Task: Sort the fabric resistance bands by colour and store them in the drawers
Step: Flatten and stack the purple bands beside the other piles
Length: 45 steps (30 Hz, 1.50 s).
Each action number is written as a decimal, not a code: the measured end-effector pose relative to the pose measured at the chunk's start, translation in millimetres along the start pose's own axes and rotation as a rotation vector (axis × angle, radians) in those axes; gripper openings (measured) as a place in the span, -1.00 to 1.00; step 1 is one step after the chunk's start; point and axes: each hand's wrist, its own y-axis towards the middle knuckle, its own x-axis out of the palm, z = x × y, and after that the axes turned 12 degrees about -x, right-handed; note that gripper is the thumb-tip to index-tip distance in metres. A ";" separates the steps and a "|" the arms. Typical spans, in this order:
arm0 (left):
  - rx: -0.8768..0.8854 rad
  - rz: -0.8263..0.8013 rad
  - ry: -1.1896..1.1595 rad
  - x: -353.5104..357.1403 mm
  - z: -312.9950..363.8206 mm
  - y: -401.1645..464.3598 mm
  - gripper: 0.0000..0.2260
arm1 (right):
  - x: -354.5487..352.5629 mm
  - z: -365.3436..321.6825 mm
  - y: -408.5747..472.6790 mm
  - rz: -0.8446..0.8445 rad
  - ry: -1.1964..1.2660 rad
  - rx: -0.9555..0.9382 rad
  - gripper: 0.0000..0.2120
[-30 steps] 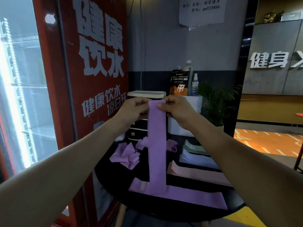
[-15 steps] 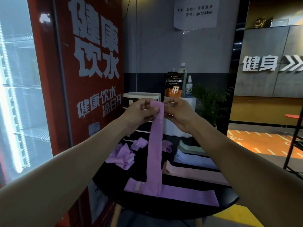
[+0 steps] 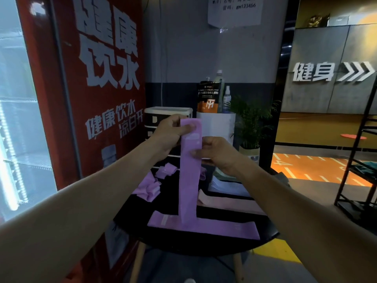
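Observation:
A long purple band (image 3: 188,180) hangs straight down over the round black table (image 3: 204,245). My left hand (image 3: 170,133) pinches its top end. My right hand (image 3: 216,153) pinches the band a little lower, on its right edge. Another purple band (image 3: 222,227) lies flat near the table's front. Crumpled purple bands (image 3: 149,187) lie at the left, a pink band (image 3: 230,203) lies across the middle, and pale folded bands (image 3: 226,184) sit stacked at the right. The small white drawer unit (image 3: 169,111) stands behind my hands, its drawers mostly hidden.
A red drinks fridge (image 3: 98,99) stands close on the left. Behind the table a white box (image 3: 218,121) carries a pouch and bottles, with a potted plant (image 3: 253,127) beside it. A black metal rack (image 3: 359,160) stands at the right.
My right hand has slid down from the band's top end to a point lower on its edge. My left hand keeps the top end. The view has turned slightly.

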 end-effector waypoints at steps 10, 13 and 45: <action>-0.086 0.204 -0.149 -35.8 -33.2 6.5 -0.83 | -15.4 47.1 -34.7 -0.186 -0.453 0.135 -0.75; -0.158 0.269 -0.185 -48.2 -54.1 6.0 -0.84 | -27.9 52.6 -49.4 -0.258 -0.588 0.216 -0.83; -0.345 0.424 0.621 -53.0 -213.5 -60.0 -0.89 | -42.9 147.1 -139.3 0.535 -0.604 0.562 -0.86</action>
